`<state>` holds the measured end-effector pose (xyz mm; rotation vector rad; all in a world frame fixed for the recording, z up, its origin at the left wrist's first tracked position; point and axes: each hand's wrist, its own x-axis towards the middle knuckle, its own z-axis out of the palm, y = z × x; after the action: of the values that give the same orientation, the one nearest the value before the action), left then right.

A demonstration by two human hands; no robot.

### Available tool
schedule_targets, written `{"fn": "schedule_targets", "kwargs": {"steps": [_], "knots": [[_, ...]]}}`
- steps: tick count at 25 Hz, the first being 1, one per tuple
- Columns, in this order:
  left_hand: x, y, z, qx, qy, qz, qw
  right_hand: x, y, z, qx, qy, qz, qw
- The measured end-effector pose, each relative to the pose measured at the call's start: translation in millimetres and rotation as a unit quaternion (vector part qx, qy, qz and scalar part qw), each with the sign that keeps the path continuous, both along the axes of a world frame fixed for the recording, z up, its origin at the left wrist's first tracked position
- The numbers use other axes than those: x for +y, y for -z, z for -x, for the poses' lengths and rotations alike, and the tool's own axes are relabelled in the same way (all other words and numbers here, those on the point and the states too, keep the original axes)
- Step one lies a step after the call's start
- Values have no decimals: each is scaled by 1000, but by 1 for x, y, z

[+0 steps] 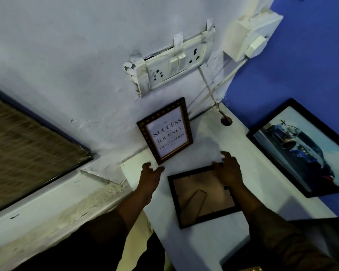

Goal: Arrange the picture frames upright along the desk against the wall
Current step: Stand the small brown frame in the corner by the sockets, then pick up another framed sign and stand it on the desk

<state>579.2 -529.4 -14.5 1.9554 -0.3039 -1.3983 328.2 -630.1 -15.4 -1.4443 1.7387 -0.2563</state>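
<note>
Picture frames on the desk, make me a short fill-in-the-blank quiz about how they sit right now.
1. The quote frame leans upright against the ____ wall.
2. The frame lying flat shows its ____ side.
3. The car picture leans against the ____ wall.
4. The right hand hovers over the flat frame's ____ edge.

Missing words: white; back; blue; far

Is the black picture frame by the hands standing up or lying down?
Lying down. The black frame is flat on the desk, face down, its brown back and stand showing.
</note>
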Motion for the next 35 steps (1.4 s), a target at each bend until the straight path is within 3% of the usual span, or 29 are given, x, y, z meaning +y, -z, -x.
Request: {"fn": "schedule_targets", "kwargs": {"steps": [4,9,13,18,26,31,35], "knots": [[0,3,11,82,-43,22,995,47,19,33,36,37,-51,997],[-30,-5,12,74,-54,66,994,44,13,19,68,-2,4,998],[-32,0,12,72,-66,61,993,22,8,-7,42,-55,37,997],[-26,5,11,50,-53,27,997,10,10,-20,34,-62,48,996],[25,18,54,82,0,-91,992,54,26,27,153,58,-74,984],[44,25,73,25,79,-91,992,69,30,45,115,73,-122,983],[53,10,73,-5,174,-57,983,76,-1,56,5,75,-87,993]]}}
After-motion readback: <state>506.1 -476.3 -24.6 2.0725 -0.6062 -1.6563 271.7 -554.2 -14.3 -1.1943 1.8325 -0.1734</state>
